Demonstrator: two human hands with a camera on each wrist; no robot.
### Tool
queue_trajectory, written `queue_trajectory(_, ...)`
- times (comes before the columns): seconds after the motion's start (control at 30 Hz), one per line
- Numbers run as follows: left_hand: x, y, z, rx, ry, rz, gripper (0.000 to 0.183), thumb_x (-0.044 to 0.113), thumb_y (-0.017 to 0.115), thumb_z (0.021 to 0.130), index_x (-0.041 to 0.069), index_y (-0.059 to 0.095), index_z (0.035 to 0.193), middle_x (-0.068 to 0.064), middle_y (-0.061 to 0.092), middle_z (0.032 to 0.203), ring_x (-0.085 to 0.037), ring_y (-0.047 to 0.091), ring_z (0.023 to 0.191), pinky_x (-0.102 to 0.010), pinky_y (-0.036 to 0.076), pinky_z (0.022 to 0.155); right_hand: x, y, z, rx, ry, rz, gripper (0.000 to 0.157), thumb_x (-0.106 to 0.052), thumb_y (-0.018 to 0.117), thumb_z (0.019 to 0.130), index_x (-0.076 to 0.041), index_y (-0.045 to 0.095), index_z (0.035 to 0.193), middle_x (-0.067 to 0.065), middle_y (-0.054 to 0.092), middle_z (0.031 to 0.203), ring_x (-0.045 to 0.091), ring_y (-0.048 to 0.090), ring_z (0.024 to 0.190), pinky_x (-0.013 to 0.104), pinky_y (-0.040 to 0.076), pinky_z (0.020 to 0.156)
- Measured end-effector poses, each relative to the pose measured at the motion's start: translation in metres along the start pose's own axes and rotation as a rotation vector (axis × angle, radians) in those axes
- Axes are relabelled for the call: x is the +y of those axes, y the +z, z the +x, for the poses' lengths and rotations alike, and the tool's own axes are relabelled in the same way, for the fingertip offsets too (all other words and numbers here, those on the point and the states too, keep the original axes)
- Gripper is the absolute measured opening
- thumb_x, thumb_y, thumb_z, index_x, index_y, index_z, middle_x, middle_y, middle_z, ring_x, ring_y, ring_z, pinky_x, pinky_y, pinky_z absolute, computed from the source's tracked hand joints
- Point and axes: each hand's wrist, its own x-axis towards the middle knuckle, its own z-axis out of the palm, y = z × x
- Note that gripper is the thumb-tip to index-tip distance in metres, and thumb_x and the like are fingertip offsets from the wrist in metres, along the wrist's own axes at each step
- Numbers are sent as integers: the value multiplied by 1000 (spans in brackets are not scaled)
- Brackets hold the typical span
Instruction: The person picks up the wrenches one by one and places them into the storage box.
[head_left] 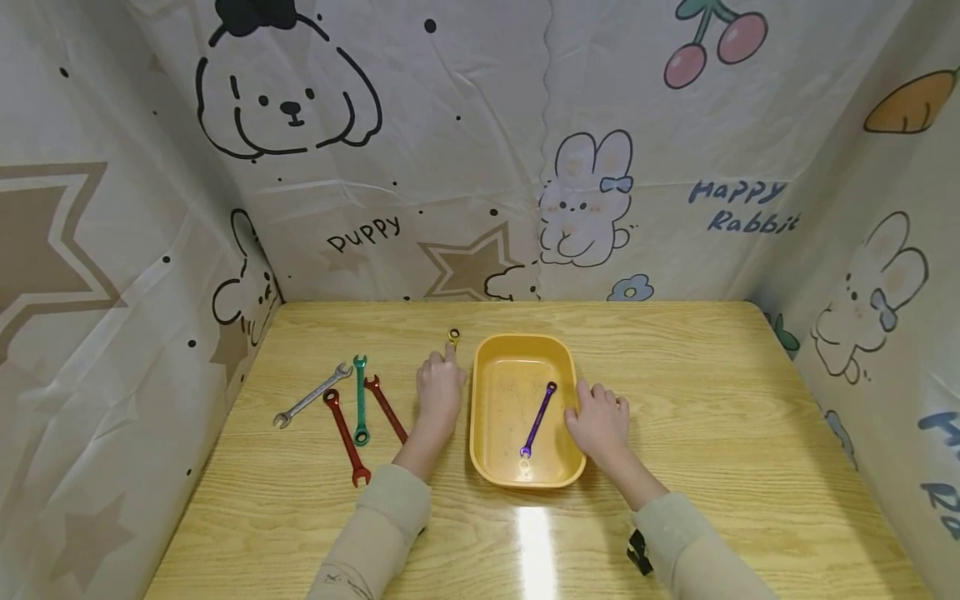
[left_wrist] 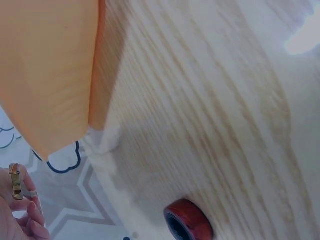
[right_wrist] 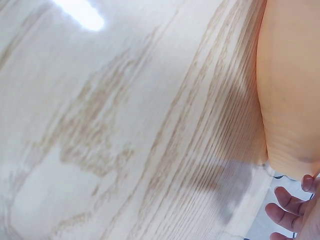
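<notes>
My left hand is just left of a yellow plastic tray and grips a gold-coloured wrench. The wrench's ring end sticks out beyond the fingers, while the palm hides the rest; a gold end also shows in the left wrist view. My right hand holds the tray's right rim, thumb over the edge and a fingertip against the outer wall. The other fingers stand off the wall, loosely bent. Inside the tray lies a purple wrench, slanting.
Left of the tray lie a silver wrench, a green wrench, a red wrench and another red wrench, partly behind the left forearm. Printed cloth walls in the wooden table at the back and sides.
</notes>
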Motion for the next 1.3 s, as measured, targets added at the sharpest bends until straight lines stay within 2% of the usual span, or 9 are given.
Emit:
queue_trajectory(0.13,6,-3,0,-7,-1,-25,42,16,65,82,-3,58,118,-21,62,92,-29,62,78,-37,51,70,0,0,0,-2,3,-3,36,-27,51,85,-6,47,114,17,53,98,36,49,95,55,29,88)
queue_trajectory(0.5,18,-5,0,27,32,-22,40,14,68,77,-4,62,112,-17,62,81,-25,60,66,-34,50,60,0,-1,0,-8,4,-4,34,-27,51,85,-6,48,112,17,53,99,36,49,96,56,28,89)
queue_trajectory(0.83,29,-6,-1,-14,39,5,44,21,68,78,-2,61,114,-17,62,84,-25,61,69,-34,51,62,0,-1,0,-4,2,-6,31,-27,51,85,-6,48,108,17,53,98,37,49,96,56,29,89)
queue_trajectory(1.07,36,-4,-3,-3,62,-2,41,17,67,77,-2,62,113,-15,62,79,-22,59,64,-32,50,60,0,-1,0,8,-5,-15,32,-27,52,85,-6,48,108,17,53,97,36,49,95,56,30,88)
queue_trajectory(1.3,44,0,-6,-42,64,-9,44,19,66,78,-2,60,116,-14,61,80,-21,58,64,-30,49,60,1,-1,-1,17,-11,-21,33,-28,52,85,-6,48,110,17,53,96,36,50,93,55,30,88)
